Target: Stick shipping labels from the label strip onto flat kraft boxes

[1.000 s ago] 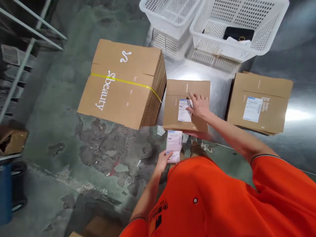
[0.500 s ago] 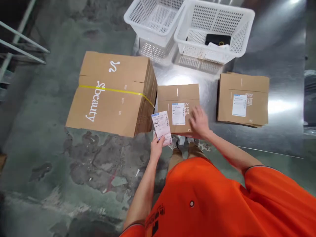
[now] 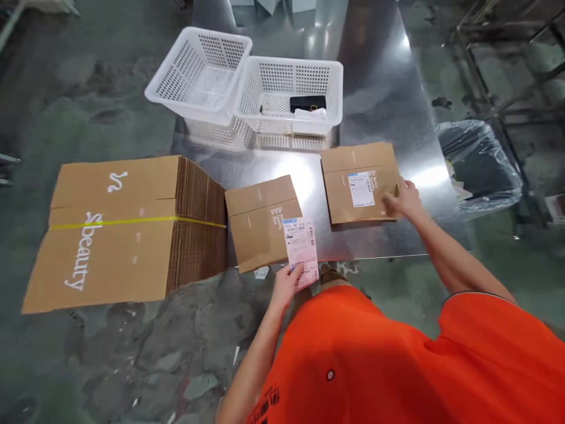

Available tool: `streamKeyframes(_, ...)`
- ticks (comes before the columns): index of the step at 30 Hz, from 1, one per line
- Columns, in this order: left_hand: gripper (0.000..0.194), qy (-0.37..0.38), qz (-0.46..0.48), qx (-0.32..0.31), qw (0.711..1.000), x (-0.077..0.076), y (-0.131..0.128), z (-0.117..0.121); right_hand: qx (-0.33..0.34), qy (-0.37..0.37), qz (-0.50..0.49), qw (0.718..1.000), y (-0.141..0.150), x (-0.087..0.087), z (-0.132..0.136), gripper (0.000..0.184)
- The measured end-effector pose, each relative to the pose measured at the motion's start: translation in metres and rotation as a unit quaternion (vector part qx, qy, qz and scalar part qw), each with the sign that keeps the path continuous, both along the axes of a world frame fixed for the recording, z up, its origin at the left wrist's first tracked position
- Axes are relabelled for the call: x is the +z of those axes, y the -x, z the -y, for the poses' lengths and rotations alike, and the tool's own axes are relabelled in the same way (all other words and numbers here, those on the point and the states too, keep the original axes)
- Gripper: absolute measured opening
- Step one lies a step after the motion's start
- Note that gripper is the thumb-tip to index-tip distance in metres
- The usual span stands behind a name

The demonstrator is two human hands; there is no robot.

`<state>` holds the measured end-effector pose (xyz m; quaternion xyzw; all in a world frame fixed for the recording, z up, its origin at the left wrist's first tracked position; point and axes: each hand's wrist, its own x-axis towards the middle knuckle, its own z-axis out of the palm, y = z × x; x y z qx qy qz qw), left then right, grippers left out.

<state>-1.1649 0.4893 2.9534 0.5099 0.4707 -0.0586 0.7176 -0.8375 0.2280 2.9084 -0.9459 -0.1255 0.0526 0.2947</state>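
Observation:
My left hand [image 3: 288, 284] pinches the lower end of a sheaf of white shipping labels [image 3: 300, 242]. The labels overlap the near right corner of a flat, folded cardboard carton [image 3: 258, 235] with white print and no label in sight. To the right, my right hand [image 3: 406, 201] grips the right edge of another flat carton [image 3: 342, 197], its thumb on top and its other fingers at the edge. That carton bears a white shipping label [image 3: 362, 189] and lies on the right-hand stack; the cartons beneath it are mostly hidden.
A strapped bundle of large flat cartons [image 3: 119, 253] is at the left. White plastic baskets [image 3: 198, 109] stand at the back of the metal table [image 3: 375, 118]; one basket holds a black item [image 3: 308, 103]. A plastic-lined bin [image 3: 489, 171] stands beyond the table's right edge.
The labelled carton has moved from the middle to the right stack with my right hand, leaving an unlabelled carton in the middle. My left hand still holds the labels. The camera view has shifted.

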Motion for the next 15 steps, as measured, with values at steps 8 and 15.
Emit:
streamKeyframes(8,0.046,-0.025,0.016,-0.029,0.999,0.003,0.018,0.005,0.383,-0.245,-0.396,0.798,0.119,0.048,-0.169,0.053)
streamKeyframes(15,0.036,-0.11,0.102,0.139,0.979,0.024,0.014,-0.028,0.411,-0.198,-0.38,0.805,0.187,0.04,-0.2,0.044)
